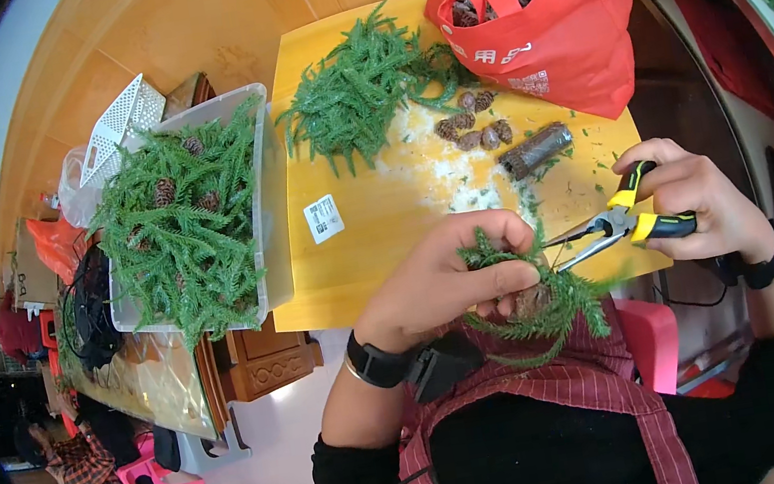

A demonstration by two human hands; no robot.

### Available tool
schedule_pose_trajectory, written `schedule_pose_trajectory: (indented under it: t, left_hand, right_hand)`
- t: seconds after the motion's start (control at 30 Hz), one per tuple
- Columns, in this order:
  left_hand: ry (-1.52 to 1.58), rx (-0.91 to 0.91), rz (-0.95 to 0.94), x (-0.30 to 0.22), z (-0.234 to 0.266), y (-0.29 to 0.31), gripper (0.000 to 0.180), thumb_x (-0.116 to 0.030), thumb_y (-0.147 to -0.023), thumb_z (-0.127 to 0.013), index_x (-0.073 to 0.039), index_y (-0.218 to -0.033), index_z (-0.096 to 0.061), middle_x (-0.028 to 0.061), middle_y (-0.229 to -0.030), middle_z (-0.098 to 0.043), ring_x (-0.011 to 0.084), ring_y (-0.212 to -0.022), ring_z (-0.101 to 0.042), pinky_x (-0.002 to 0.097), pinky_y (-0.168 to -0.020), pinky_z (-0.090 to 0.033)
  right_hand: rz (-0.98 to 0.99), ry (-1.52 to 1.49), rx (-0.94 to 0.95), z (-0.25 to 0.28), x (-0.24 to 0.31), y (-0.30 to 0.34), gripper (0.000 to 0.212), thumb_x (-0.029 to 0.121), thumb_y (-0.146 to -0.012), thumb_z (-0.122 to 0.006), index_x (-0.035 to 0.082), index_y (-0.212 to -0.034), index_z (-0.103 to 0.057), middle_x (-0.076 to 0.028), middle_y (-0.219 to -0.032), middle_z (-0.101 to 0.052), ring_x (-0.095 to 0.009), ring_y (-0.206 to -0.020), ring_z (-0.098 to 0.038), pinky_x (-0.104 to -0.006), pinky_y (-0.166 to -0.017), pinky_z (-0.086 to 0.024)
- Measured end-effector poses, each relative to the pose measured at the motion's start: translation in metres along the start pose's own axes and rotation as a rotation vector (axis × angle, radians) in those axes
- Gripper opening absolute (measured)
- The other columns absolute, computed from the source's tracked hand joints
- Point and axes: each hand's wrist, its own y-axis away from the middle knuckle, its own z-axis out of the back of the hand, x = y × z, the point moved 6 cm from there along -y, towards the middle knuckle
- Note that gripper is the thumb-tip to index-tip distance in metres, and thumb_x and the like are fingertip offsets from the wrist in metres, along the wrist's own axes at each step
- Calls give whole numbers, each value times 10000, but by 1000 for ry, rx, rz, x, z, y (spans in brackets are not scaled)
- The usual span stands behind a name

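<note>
Finished output: clear bin (264,201) at left is heaped with green sprigs and cones. Stock left: red bag (565,21) of cones, sprig pile (353,90), a few loose cones (475,127) on the yellow table (376,234). One green sprig (544,303), apparently with a cone, is gripped in the left hand (453,277) above the lap; yellow-handled pliers (622,223) are clasped in the right hand (699,198), tips at it.

The pliers (607,227) have bright metal jaws and glossy yellow-and-black plastic grips. Beyond the fingers, the surface (384,222) is smooth, faintly shiny yellow wood. The bag (566,31) is matt red cloth; the cones (475,127) look rough. The bin (266,210) is pale translucent plastic.
</note>
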Motion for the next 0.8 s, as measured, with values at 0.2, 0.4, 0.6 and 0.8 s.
schedule_pose_trajectory:
  t: [0.2, 0.4, 0.6, 0.8]
  left_hand:
    - [39, 53, 43, 5, 0, 3, 161, -127, -794, -629, -39, -885, -531, 0, -678, -566, 33, -539, -523, 138, -427, -361]
    - [13, -17, 13, 3, 2, 3, 135, -81, -797, -620, -44, -882, -521, -16, -713, -550, 30, -570, -526, 151, -455, -378]
    - [-861, -437, -566, -26, -6, 11, 121, 4, -770, -616, -8, -865, -540, 47, -791, -591, 112, -654, -582, 224, -565, -450]
    - [-895, -457, -655, -36, -2, 19, 135, 9, -753, -630, 0, -860, -549, 64, -805, -592, 120, -664, -561, 234, -606, -452]
  right_hand:
    - [25, -70, 11, -7, -4, 2, 204, 111, -644, -703, 36, -606, -518, -64, -637, -543, -289, -781, -570, -370, -761, -449]
    - [-24, -25, -116, -5, -4, 9, 174, 51, -616, -657, 42, -543, -499, -51, -533, -489, -267, -692, -570, -315, -583, -448]
    - [-132, 199, -219, -4, 12, 11, 175, 55, -615, -655, 23, -552, -496, -91, -532, -466, -283, -637, -556, -320, -532, -435]
    - [-314, -16, -113, -4, 1, 14, 112, 105, -619, -652, 17, -644, -587, -101, -602, -527, -278, -700, -565, -333, -642, -454]
